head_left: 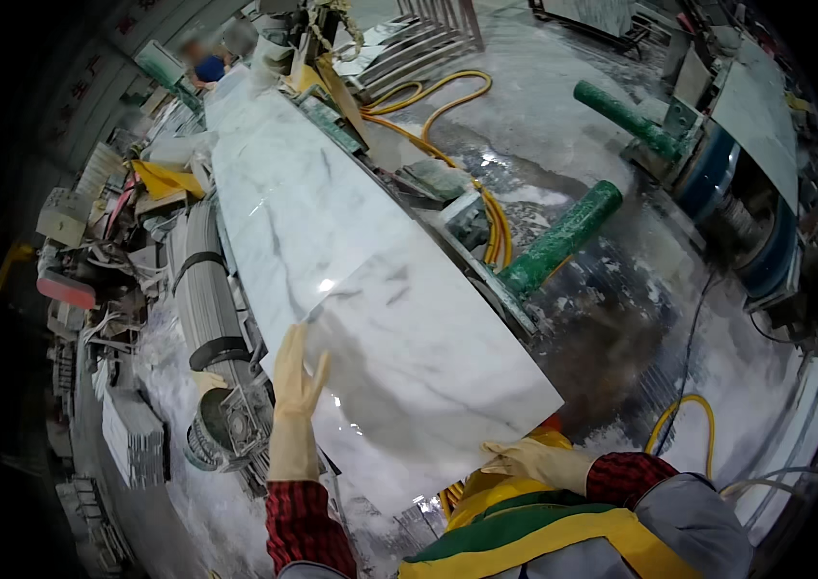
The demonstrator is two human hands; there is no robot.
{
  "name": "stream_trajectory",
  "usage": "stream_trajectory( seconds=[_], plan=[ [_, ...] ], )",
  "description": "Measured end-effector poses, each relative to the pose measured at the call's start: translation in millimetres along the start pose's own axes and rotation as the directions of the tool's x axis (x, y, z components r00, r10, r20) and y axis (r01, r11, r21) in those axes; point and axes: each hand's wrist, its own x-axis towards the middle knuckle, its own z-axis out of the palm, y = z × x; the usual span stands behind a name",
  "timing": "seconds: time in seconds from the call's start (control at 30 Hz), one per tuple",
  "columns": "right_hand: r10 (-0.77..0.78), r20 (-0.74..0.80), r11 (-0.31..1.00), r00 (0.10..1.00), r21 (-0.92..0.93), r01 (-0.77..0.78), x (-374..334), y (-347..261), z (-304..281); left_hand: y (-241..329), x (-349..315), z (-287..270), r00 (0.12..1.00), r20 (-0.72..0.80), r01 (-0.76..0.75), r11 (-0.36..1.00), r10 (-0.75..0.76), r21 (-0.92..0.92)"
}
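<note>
A long white marble slab (418, 357) with grey veins stretches from near my body to the far left, its wet surface shining. A faint edge line crosses it at mid-length; I cannot tell if two slabs overlap there. My left hand (298, 386), in a cream rubber glove, lies on its left edge with fingers stretched forward and thumb apart. At the near edge, by my waist, my right hand (542, 464), gloved alike, has its fingers closed against the slab's border. Part of those fingers is hidden. A yellow and green apron (525, 526) covers my front.
Green rollers (563, 236) jut out from the slab's right side. A yellow hose (438, 145) coils on the wet floor. Left of the slab runs a grey ribbed cover (204, 280), with stacked tiles (134, 439) beyond. A machine (737, 203) stands at right; another person (208, 66) is far off.
</note>
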Motion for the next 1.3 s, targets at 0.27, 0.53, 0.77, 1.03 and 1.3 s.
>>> stream_trajectory(
  seconds=[0.27, 0.53, 0.77, 1.03, 1.3],
  plan=[
    [-0.407, -0.141, 0.442, 0.903, -0.895, 0.059, -39.7, 27.5, 76.3, -58.7, 92.9, 15.0, 0.851, 0.463, 0.341, 0.932, -0.248, -0.127],
    [-0.313, -0.414, 0.94, 0.855, -0.263, 0.217, -23.4, 37.7, 66.2, -59.4, 95.0, 31.4, 0.789, 0.526, 0.353, 0.935, -0.317, 0.035],
    [-0.653, -0.163, 0.417, 0.74, -0.893, 0.171, -76.0, 23.7, 99.1, 6.2, 43.0, -82.9, 0.988, 0.109, 0.121, 0.989, -0.112, -0.083],
    [-0.948, -0.137, 0.261, 0.287, -0.85, 0.457, -223.9, -92.2, 137.0, 154.3, 76.5, -63.1, 0.962, -0.22, 0.07, 0.927, -0.16, -0.368],
    [-0.998, 0.03, -0.061, -0.062, -0.81, 0.584, -464.2, -200.6, 198.8, 359.8, 109.7, 51.2, 0.928, -0.062, 0.178, 0.585, -0.366, -0.792]
  ],
)
